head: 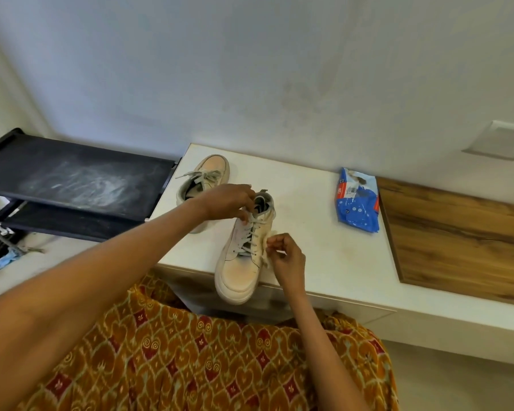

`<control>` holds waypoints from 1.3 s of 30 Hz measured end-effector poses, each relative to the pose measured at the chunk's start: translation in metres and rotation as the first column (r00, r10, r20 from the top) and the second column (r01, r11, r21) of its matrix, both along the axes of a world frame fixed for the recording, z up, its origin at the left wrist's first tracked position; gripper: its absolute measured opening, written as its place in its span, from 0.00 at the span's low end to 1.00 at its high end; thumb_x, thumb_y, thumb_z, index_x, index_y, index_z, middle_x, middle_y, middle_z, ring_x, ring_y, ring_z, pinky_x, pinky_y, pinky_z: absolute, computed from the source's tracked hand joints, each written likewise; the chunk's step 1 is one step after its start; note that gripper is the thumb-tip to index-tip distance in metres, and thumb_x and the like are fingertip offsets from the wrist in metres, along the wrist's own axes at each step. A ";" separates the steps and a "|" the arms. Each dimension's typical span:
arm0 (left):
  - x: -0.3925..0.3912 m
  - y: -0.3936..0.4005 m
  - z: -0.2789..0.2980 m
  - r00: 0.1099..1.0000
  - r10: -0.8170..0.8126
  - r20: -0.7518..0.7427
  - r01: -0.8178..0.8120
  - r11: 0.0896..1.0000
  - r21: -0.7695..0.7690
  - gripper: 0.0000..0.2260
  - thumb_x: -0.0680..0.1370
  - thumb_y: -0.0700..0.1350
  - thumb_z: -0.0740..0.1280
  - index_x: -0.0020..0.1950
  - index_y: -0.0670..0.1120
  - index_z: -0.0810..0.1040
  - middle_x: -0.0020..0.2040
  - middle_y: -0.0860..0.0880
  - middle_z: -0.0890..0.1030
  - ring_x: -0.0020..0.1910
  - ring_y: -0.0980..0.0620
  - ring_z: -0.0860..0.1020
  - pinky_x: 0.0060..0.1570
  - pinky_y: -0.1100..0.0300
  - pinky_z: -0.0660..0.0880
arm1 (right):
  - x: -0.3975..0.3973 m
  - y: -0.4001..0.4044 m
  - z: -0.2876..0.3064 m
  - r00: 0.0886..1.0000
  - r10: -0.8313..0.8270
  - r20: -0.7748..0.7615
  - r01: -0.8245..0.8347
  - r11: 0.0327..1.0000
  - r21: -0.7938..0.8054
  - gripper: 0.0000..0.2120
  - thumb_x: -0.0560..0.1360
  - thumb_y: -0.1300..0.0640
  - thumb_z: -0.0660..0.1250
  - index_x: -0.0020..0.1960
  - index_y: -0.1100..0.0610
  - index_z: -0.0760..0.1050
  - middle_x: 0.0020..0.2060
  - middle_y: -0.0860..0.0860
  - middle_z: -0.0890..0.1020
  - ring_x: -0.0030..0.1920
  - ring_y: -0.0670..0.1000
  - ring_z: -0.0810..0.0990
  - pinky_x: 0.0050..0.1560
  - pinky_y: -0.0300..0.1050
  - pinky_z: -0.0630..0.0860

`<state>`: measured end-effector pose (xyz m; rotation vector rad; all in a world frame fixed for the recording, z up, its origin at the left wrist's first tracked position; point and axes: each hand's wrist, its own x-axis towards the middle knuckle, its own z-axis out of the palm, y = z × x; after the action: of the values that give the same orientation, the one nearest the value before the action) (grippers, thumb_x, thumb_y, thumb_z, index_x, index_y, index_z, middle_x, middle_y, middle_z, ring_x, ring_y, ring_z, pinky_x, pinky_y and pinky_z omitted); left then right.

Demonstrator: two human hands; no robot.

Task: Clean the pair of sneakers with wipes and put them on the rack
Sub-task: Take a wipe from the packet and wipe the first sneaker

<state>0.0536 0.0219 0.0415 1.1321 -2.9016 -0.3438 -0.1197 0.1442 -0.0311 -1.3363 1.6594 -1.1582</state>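
A white sneaker [240, 262] lies on the white counter [324, 256], its toe hanging over the front edge. My left hand [229, 201] grips the sneaker at its collar, by the top of the laces. My right hand [285, 256] pinches a crumpled white wipe [268, 246] against the sneaker's right side. The second sneaker [207, 176] sits behind, toe toward the wall, laces loose. A blue pack of wipes [358, 203] lies on the counter to the right. The black shoe rack [72, 179] stands to the left, its top shelf dusty.
A wooden panel [463, 238] adjoins the counter on the right. A white wall rises behind. A blue cloth [8, 259] and dark items lie on the floor beside the rack. My patterned orange garment [205, 357] fills the foreground.
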 end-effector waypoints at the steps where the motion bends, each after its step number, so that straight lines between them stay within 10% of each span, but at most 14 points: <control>1: 0.000 0.000 -0.001 1.000 0.008 -0.009 -0.008 1.000 -0.003 0.11 0.75 0.48 0.68 0.55 0.47 0.80 0.55 0.48 0.77 0.61 0.47 0.72 0.54 0.50 0.73 | -0.002 0.009 0.001 0.996 0.069 -0.053 -0.068 0.998 0.009 0.15 0.72 0.68 0.67 0.41 0.47 0.73 0.40 0.41 0.80 0.43 0.39 0.79 0.45 0.32 0.75; 11: -0.034 0.010 -0.010 0.944 0.228 -0.238 -0.230 0.973 0.021 0.09 0.76 0.46 0.65 0.50 0.44 0.82 0.56 0.53 0.75 0.46 0.59 0.71 0.34 0.66 0.61 | -0.013 -0.045 0.029 0.958 -0.023 -0.287 -0.006 0.995 -0.100 0.13 0.77 0.63 0.62 0.60 0.57 0.77 0.54 0.52 0.81 0.51 0.48 0.78 0.48 0.30 0.72; 21: -0.036 0.013 -0.021 0.945 0.189 -0.265 -0.211 0.976 -0.056 0.10 0.78 0.47 0.63 0.52 0.44 0.81 0.56 0.50 0.73 0.52 0.55 0.73 0.42 0.61 0.67 | -0.054 -0.002 0.001 0.599 0.189 -0.778 -0.319 0.948 -0.015 0.11 0.72 0.64 0.69 0.54 0.57 0.81 0.50 0.53 0.83 0.48 0.54 0.77 0.40 0.42 0.71; 28: -0.019 0.005 -0.016 0.979 0.183 -0.089 -0.192 0.975 -0.114 0.11 0.79 0.45 0.61 0.57 0.45 0.79 0.64 0.49 0.72 0.61 0.50 0.70 0.47 0.52 0.74 | -0.052 -0.027 0.024 0.806 -0.030 -0.592 -0.070 0.987 -0.145 0.08 0.73 0.66 0.67 0.50 0.62 0.82 0.45 0.56 0.81 0.47 0.54 0.77 0.44 0.41 0.71; 39: -0.044 0.021 -0.011 0.913 0.337 -0.231 -0.383 0.903 -0.196 0.11 0.77 0.42 0.62 0.54 0.47 0.82 0.55 0.50 0.80 0.53 0.49 0.77 0.39 0.59 0.69 | -0.048 -0.019 0.002 0.768 -0.228 -0.598 0.231 0.970 -0.073 0.13 0.76 0.67 0.63 0.57 0.60 0.79 0.52 0.57 0.80 0.51 0.56 0.78 0.49 0.42 0.75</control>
<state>0.0092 0.0427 0.0302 1.4641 -2.4173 -0.0853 -0.1677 0.1248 -0.0292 -1.6472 2.3369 -0.8942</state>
